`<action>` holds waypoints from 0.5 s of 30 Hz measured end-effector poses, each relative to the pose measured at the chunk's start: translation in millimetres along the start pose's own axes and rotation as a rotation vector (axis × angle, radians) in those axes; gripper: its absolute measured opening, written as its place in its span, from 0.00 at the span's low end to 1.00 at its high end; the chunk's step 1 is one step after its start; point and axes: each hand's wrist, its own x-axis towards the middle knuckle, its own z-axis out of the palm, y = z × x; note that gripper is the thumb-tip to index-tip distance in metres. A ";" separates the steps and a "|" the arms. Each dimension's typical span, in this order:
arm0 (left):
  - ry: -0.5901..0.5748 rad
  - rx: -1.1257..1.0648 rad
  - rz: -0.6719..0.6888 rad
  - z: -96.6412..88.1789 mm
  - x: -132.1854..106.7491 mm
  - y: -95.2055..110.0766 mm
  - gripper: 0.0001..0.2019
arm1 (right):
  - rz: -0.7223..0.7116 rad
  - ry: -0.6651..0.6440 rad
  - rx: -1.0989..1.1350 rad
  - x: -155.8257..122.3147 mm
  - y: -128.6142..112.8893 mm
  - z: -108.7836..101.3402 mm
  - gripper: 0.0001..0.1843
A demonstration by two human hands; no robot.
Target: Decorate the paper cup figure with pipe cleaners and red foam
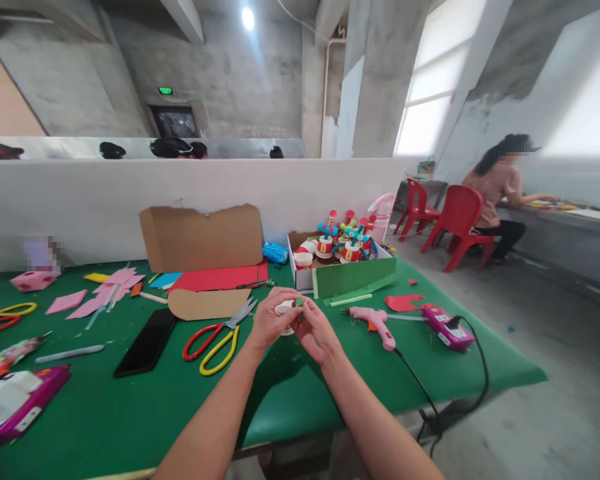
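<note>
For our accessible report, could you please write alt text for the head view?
The left hand and right hand hold a small white piece above a green table, between red-and-yellow scissors and a pink glue gun. A box of colourful toys stands behind; a person sits far right.

Grey concrete walls [260,73] and concrete pillars [375,73] enclose the room, lit by a round white ceiling lamp [248,18] and tall bright windows [430,80] on the right. A low white partition wall [80,200] runs behind the green-covered work table [105,413], with a green exit sign [166,91] above a dark doorway [175,123]. Two red plastic chairs [459,208] stand on the grey concrete floor [530,373] beside a grey side bench [570,233].
</note>
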 end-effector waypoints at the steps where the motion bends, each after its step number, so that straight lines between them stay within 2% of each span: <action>1: 0.003 -0.014 -0.008 0.3 -0.1 0.4 0.08 | -0.013 0.005 -0.012 -0.2 1.1 0.7 0.19; 4: 0.012 -0.074 -0.067 0.4 -0.5 0.4 0.10 | -0.056 0.025 -0.115 -3.6 0.3 2.4 0.18; 7: 0.018 -0.182 -0.190 -0.1 0.0 -0.6 0.12 | -0.130 0.098 -0.421 -12.8 -16.6 -2.5 0.17; 9: 0.028 -0.264 -0.269 -0.5 0.4 -0.9 0.14 | -0.245 0.199 -0.733 -22.3 -39.9 -13.6 0.16; 12: 0.054 -0.347 -0.355 -0.5 0.3 -0.4 0.18 | -0.454 0.376 -1.216 -42.0 -85.4 -42.3 0.15; 14: 0.063 -0.366 -0.394 0.1 0.0 -0.1 0.19 | -0.505 0.527 -1.485 -58.0 -112.8 -64.2 0.13; 15: 0.061 -0.367 -0.404 0.6 -0.3 0.0 0.19 | -0.479 0.604 -1.618 -65.6 -123.2 -73.9 0.13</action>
